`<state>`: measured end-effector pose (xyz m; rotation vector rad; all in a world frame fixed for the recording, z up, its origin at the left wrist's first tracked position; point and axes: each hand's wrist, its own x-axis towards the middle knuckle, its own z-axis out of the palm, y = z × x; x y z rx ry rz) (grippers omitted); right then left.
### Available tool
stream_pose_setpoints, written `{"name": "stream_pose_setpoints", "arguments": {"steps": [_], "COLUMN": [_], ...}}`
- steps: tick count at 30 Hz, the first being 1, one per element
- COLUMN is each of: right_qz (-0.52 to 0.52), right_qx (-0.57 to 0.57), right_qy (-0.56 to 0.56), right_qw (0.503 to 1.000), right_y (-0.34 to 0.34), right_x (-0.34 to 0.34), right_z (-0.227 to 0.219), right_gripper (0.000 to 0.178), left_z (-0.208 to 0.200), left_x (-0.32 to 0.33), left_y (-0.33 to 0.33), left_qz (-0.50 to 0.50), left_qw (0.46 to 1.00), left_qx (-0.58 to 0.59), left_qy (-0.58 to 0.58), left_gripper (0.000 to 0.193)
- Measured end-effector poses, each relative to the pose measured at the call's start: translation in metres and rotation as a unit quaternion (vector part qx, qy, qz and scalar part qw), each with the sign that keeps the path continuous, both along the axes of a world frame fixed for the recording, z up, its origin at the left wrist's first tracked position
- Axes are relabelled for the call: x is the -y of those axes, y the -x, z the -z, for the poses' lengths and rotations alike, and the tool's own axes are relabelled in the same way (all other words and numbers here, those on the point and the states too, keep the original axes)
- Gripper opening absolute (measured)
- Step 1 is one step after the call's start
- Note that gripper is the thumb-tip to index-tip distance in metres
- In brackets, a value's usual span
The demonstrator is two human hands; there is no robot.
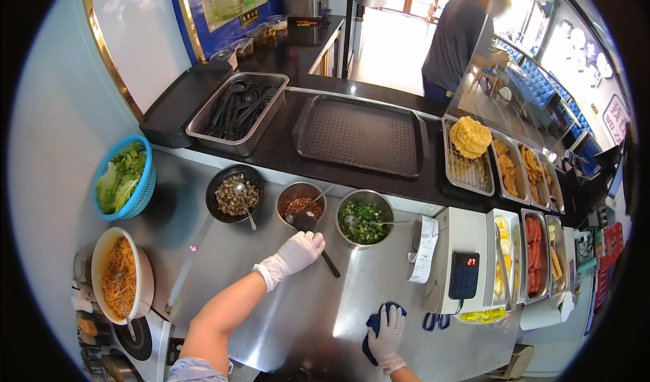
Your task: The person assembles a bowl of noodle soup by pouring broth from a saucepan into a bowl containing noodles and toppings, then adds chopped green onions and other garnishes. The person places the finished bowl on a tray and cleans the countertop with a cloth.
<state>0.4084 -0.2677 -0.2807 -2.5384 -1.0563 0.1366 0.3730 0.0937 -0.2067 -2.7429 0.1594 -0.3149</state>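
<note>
Fingers of the gloved left hand (298, 252) are curled around the shaft of a long black spoon (330, 265), its head toward the person's far side, at the near rim of a steel bowl of brown beans or nuts (296, 189); from where I stand I can't tell whether it touches that rim. Over to the right, the other hand, the right hand (388, 332), also gloved, lies palm down on a dark blue cloth (372, 324), its fingers slightly spread over the fabric rather than pinching it. That cloth sits on the near part of the steel counter (298, 324), with blue-handled scissors (435, 322) just beside it and a steel bowl of chopped greens (369, 194) farther back. To my eye the step in hand is wiping down the worktop, the left hand minding the spoon while the right does the cleaning. Next, I'd say, the work calls for flat, even pressure through the right palm, drawing the cloth across the bare metal without nudging the scissors, and a steady left grip so the spoon doesn't knock the bowl or drip on a wiped patch.
</note>
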Motion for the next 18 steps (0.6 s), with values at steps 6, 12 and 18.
{"name": "stream_pose_setpoints", "arguments": {"steps": [6,12,18], "right_qz": [0.001,-0.004,-0.022], "right_qx": [-0.012,-0.007,-0.004], "right_qy": [0.006,0.014,0.027], "right_qw": [1.000,1.000,0.999], "right_y": [0.002,-0.001,0.028], "right_x": [0.001,0.000,-0.035], "right_z": [-0.001,0.001,-0.009], "right_gripper": [0.073,0.077,0.082], "left_z": [0.014,-0.002,-0.018], "left_x": [-0.007,0.004,0.049], "left_y": [-0.012,0.003,0.099], "left_qz": [-0.002,-0.018,-0.130], "left_qw": [1.000,0.999,0.974], "left_qx": [0.030,0.020,0.093], "left_qy": [0.008,0.027,0.162], "left_gripper": [0.023,0.046,0.052]}}
